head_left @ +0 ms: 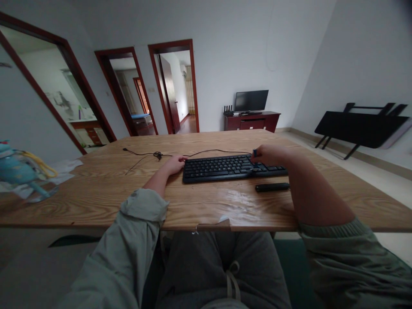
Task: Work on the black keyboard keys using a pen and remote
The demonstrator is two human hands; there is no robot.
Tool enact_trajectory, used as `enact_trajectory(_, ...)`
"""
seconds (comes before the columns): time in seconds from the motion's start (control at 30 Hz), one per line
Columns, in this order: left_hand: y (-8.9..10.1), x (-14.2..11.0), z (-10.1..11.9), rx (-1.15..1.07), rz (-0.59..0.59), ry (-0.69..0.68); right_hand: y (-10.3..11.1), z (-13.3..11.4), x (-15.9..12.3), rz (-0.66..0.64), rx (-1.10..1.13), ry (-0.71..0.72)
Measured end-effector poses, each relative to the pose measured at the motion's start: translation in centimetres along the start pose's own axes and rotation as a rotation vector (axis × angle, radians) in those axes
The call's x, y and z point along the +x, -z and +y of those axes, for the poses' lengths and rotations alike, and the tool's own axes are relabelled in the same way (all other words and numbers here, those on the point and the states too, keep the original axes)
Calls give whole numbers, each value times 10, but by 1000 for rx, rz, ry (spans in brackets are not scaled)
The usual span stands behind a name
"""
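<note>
A black computer keyboard (215, 168) lies on the wooden table in front of me. My left hand (176, 164) is at its far left corner, fingers closed against the edge. Over the keyboard's right part, my right hand (266, 154) is closed on a small tool with a blue part (255, 152) showing above the fingers. A dark piece (254, 171) shows on the keys below that hand; whether it belongs to the tool, I cannot tell. Nearer to me, a slim black bar-shaped object (272, 187) lies on the table beside my right forearm.
The keyboard's thin black cable (157, 155) runs behind it to the left, partly knotted. At the table's left stand a light-blue figure-like object (16, 165) and crumpled white sheets (69, 168). The table's front edge (214, 225) has a torn strip.
</note>
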State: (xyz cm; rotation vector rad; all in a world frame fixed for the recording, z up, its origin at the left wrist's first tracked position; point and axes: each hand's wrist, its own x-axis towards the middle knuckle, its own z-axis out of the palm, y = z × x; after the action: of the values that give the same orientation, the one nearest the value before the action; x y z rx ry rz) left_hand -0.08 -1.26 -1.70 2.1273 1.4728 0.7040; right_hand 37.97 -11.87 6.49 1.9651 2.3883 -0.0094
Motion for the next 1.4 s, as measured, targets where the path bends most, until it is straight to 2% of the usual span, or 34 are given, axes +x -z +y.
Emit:
enact_trajectory(0.23,1,-2,1,30,22,-2,0,20,-3,22,-44,-72)
enact_trajectory(0.33,1,-3,3,21,13,4,-1,30,-4,63,18,-94)
enact_trajectory(0.4,2,-4,5,42,14,1,-3,36,-5,116,200,-93)
enact_trajectory(0.57,4,-7,10,82,4,-3,-13,47,-10,237,875,-54)
enact_trajectory(0.67,5,-8,11,90,7,11,-21,53,-10,322,1045,-121)
enact_trajectory(0.8,6,-9,14,94,9,11,-34,58,-8,340,1067,-239)
enact_trajectory(1.03,5,-9,15,76,7,40,-52,62,-12,298,1044,-200)
enact_trajectory(1.3,5,-7,11,60,8,23,-59,72,-6,309,1046,-269)
enact_trajectory(1.4,4,-6,8,54,9,45,-59,77,-7,305,973,-270)
